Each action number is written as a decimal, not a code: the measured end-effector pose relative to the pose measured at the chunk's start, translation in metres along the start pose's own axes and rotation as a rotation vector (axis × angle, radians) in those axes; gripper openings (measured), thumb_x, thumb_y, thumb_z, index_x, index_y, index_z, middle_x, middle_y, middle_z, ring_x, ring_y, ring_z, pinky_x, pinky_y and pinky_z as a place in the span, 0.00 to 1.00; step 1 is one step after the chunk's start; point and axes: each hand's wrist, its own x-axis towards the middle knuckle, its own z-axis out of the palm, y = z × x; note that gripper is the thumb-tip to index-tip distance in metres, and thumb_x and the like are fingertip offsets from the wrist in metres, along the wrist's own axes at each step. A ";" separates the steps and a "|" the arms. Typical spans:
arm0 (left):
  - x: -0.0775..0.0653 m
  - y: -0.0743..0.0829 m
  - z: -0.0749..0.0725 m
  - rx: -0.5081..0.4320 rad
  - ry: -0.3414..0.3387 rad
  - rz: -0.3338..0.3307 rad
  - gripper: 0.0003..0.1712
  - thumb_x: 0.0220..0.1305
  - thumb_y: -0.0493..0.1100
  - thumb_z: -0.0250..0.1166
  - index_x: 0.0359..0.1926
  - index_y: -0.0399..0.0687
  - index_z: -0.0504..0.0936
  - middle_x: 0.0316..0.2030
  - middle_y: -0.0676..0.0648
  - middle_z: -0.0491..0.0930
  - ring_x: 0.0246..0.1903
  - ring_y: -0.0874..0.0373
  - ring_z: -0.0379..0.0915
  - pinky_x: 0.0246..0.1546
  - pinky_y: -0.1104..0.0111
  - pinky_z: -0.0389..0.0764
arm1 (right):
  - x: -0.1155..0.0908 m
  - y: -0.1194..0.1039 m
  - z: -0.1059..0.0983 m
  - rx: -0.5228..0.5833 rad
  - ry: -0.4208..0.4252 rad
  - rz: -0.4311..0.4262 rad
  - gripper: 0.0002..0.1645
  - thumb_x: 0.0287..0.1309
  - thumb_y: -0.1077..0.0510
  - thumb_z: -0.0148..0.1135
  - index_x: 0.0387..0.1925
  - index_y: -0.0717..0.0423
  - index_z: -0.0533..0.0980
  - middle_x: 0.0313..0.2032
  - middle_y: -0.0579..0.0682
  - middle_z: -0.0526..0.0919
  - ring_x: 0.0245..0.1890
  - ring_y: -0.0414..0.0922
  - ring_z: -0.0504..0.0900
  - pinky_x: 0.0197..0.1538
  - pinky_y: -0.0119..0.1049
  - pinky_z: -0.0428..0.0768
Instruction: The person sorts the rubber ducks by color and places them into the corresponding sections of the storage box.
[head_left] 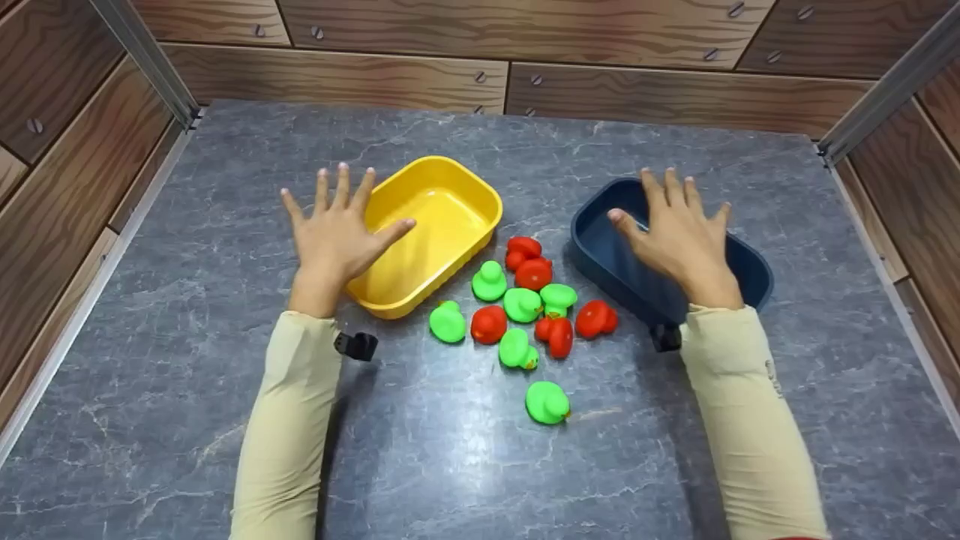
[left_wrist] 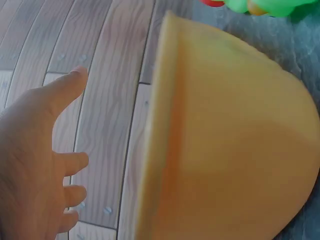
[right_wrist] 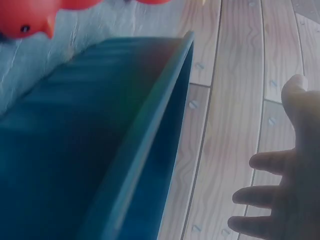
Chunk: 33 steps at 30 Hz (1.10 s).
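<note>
My left hand (head_left: 337, 236) is spread out, palm down, over the left side of a yellow tub (head_left: 450, 217). Its fingers are straight and hold nothing; the left wrist view shows the hand (left_wrist: 30, 150) apart from the tub wall (left_wrist: 240, 130). Over a dark blue tub (head_left: 611, 277) hovers my right hand (head_left: 679, 236), fingers likewise spread and nothing in them. Between the tubs lies a loose group of small rubber ducks, several green (head_left: 448, 322) and several red (head_left: 596, 319). One green duck (head_left: 546, 403) sits nearer to me than the others. Both tubs' visible insides hold no ducks.
The grey marbled tabletop (head_left: 187, 360) is bounded by wood-patterned panels (head_left: 375, 75) at the back and both sides. Metal posts (head_left: 142, 60) stand at the back corners. A small black camera (head_left: 356, 346) is strapped at the left wrist, another (head_left: 665, 338) at the right.
</note>
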 end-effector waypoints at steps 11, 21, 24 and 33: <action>-0.010 -0.030 0.001 -0.084 0.010 -0.056 0.59 0.52 0.87 0.33 0.77 0.60 0.37 0.76 0.43 0.31 0.75 0.41 0.23 0.65 0.38 0.16 | -0.015 -0.018 0.007 0.024 0.056 -0.088 0.55 0.58 0.20 0.33 0.76 0.48 0.46 0.75 0.59 0.47 0.74 0.62 0.45 0.69 0.69 0.40; -0.022 -0.053 0.008 -0.158 0.024 -0.080 0.61 0.52 0.87 0.34 0.77 0.57 0.38 0.76 0.41 0.33 0.75 0.39 0.26 0.65 0.36 0.19 | -0.028 -0.034 0.018 0.040 0.114 -0.186 0.51 0.61 0.23 0.39 0.74 0.51 0.53 0.74 0.59 0.54 0.73 0.60 0.54 0.68 0.64 0.52; -0.025 -0.057 0.008 -0.199 0.055 -0.089 0.60 0.53 0.86 0.36 0.77 0.56 0.39 0.76 0.41 0.35 0.75 0.39 0.29 0.66 0.36 0.22 | -0.032 -0.038 0.021 0.084 0.132 -0.211 0.50 0.61 0.25 0.41 0.73 0.52 0.55 0.73 0.59 0.57 0.72 0.59 0.57 0.66 0.62 0.56; -0.036 -0.066 0.014 -0.351 0.170 -0.106 0.58 0.55 0.80 0.49 0.76 0.52 0.48 0.75 0.39 0.46 0.74 0.40 0.42 0.69 0.37 0.35 | -0.044 -0.047 0.030 0.195 0.098 -0.290 0.43 0.65 0.31 0.47 0.73 0.48 0.57 0.71 0.55 0.62 0.70 0.56 0.61 0.65 0.59 0.59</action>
